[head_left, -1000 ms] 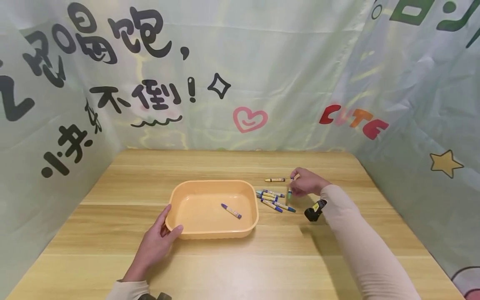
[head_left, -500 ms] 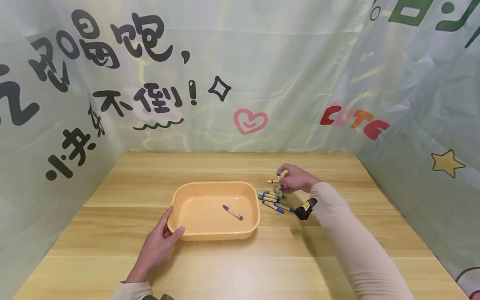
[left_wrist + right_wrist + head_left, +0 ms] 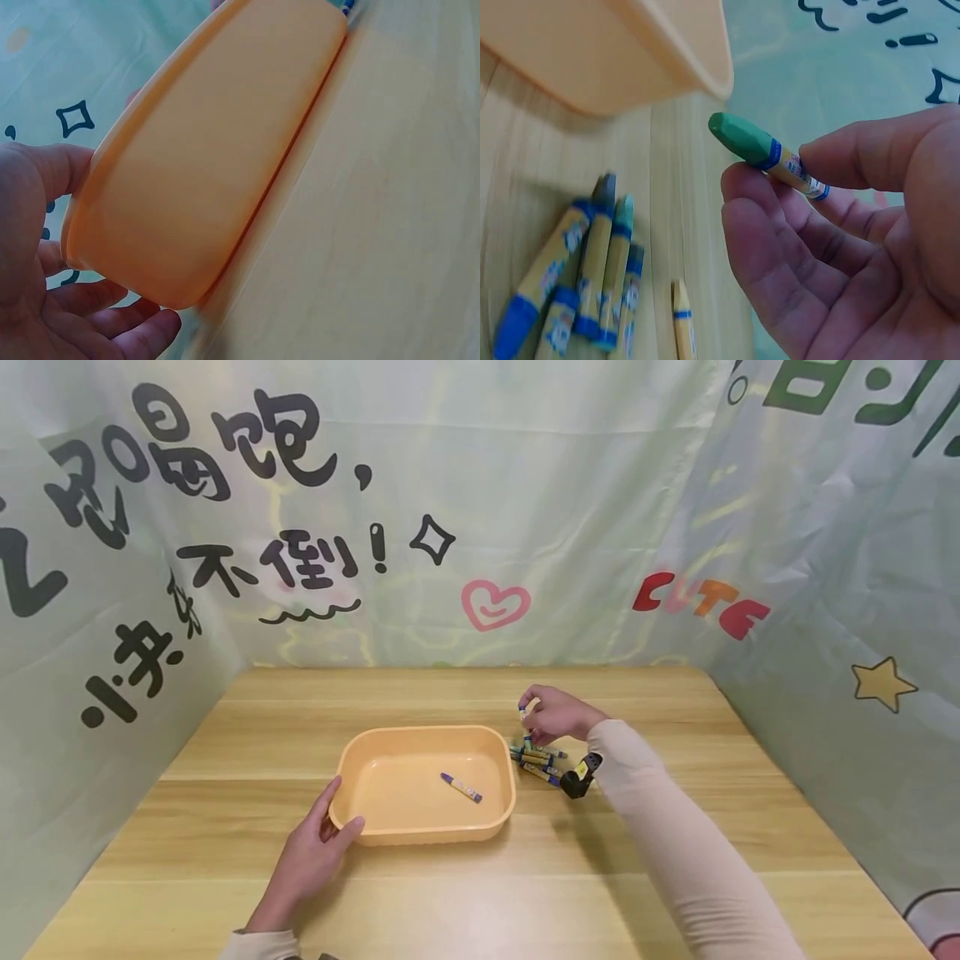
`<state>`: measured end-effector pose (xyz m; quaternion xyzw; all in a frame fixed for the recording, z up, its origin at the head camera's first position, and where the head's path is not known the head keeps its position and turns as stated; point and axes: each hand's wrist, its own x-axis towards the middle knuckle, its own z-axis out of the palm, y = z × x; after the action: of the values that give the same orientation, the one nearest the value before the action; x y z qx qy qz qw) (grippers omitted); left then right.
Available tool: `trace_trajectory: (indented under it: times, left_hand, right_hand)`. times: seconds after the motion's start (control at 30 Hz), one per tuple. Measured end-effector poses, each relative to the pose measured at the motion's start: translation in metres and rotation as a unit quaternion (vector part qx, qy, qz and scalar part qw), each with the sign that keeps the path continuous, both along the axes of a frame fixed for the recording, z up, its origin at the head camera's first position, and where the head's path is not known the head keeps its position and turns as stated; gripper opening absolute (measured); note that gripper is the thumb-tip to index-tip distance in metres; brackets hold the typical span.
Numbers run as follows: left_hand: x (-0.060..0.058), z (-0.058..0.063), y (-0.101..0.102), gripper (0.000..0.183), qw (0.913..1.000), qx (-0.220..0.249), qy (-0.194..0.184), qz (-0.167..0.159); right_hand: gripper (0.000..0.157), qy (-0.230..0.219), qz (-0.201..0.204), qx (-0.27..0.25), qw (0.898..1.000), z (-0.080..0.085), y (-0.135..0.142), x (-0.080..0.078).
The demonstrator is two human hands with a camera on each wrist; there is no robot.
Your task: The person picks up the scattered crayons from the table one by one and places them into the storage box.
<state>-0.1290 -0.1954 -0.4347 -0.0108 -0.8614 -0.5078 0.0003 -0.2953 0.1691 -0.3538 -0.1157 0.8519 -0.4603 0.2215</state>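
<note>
My right hand (image 3: 561, 713) pinches a green crayon (image 3: 750, 144) between thumb and fingers, its green tip angled up to the left in the right wrist view. It is lifted over the far right corner of a shallow peach plastic tray (image 3: 420, 837). At the tray's near left corner, my left hand (image 3: 309, 853) grips the rim, with the thumb on the edge and the fingers round the outer wall. One purple crayon (image 3: 461, 787) lies inside the tray. Beside the right wall is a loose pile of several crayons (image 3: 536, 758), partly hidden by the right hand.
A pale yellow crayon (image 3: 682, 319) lies apart from the pile in the right wrist view. The wooden table (image 3: 420, 910) meets a printed cloth backdrop (image 3: 585, 510) at the back and sides. A black wrist camera (image 3: 581, 776) hangs under the right sleeve.
My right hand has carried the green crayon leftward, from the right of the pile to near the tray's far right corner. The left hand keeps its hold on the tray.
</note>
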Motion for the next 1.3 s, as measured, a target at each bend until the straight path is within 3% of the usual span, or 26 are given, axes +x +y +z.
trace_trajectory:
  times: [0.83, 1.07, 1.3]
  left_hand:
    - [-0.001, 0.002, 0.003, 0.077, 0.9999, 0.01, -0.006, 0.002]
    - [-0.001, 0.002, 0.003, 0.078, 0.9999, 0.015, -0.005, -0.001]
    - [0.0, 0.001, 0.002, 0.078, 1.0, 0.009, -0.005, -0.001]
  right_hand:
    - [0.03, -0.013, 0.068, 0.014, 0.997, 0.01, -0.052, 0.004]
    - [0.024, -0.016, 0.085, 0.046, 0.995, 0.011, -0.065, 0.004]
    - [0.014, -0.011, 0.103, 0.116, 0.988, 0.007, -0.082, 0.007]
